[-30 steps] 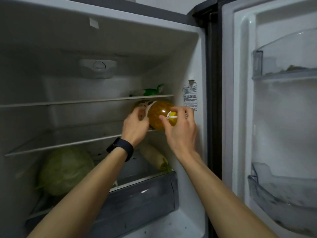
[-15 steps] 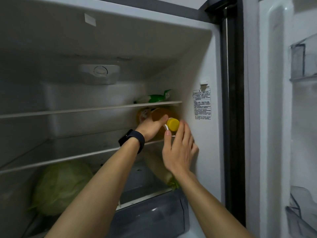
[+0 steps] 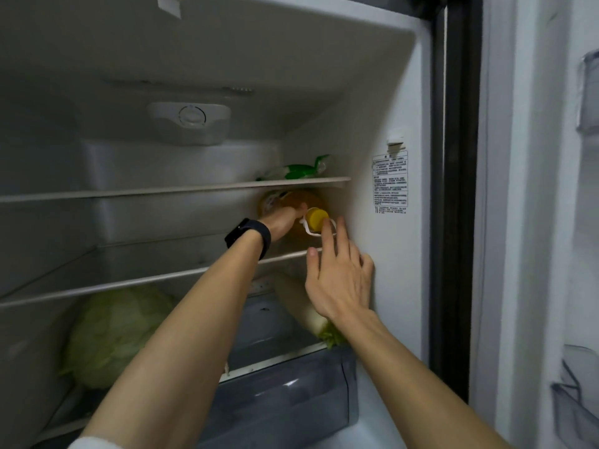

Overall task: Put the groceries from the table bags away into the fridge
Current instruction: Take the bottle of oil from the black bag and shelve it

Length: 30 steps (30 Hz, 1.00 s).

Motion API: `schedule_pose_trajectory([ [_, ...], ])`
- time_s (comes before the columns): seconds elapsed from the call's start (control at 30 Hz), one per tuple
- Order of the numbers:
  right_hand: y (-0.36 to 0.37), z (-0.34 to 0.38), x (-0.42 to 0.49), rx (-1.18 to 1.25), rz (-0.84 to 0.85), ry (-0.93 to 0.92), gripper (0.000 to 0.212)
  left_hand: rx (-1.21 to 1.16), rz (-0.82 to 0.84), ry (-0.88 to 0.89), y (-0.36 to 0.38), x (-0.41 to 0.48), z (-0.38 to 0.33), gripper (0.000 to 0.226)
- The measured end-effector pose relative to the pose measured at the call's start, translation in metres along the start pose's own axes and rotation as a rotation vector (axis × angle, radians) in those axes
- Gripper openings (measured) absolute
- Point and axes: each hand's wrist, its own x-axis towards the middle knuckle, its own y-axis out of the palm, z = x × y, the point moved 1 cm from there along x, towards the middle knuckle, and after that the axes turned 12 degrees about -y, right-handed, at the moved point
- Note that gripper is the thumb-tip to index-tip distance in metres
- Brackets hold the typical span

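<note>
Gripping one oil bottle (image 3: 299, 199): left hand (image 3: 283, 221). Right hand (image 3: 338, 280) spread at its one yellow cap (image 3: 317, 217). Below: one cabbage (image 3: 116, 332), one radish (image 3: 293, 296).

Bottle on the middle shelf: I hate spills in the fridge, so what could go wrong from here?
The bottle lies on its side, with its cap facing the front edge of the shelf. It might roll or slide out once the left hand and right hand let go. If the cap is loose, it could leak onto the radish below.
</note>
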Motion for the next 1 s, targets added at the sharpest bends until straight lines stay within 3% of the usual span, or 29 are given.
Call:
schedule_pose_trajectory([
  [0.1,-0.013,-0.009,-0.010,0.037,0.046,-0.097,0.065,-0.005,0.003,-0.028,0.002,-0.006,0.000,0.073],
  [0.2,-0.027,-0.013,-0.009,0.090,0.088,-0.113,0.072,0.034,-0.104,0.022,0.002,-0.018,0.000,0.075],
  [0.4,-0.056,-0.012,0.000,0.203,0.208,-0.057,0.073,0.148,-0.217,0.192,-0.010,-0.045,0.000,0.044],
  [0.73,-0.150,0.020,-0.018,0.019,0.766,-0.137,0.055,0.288,-0.273,0.292,-0.001,-0.163,0.043,0.040],
  [0.87,-0.192,0.032,-0.055,0.080,0.715,-0.277,0.057,0.382,-0.358,0.253,0.011,-0.236,0.065,0.044],
  [1.0,-0.214,0.038,-0.122,0.209,0.549,-0.449,0.051,0.489,-0.486,0.158,0.027,-0.321,0.096,0.046],
])
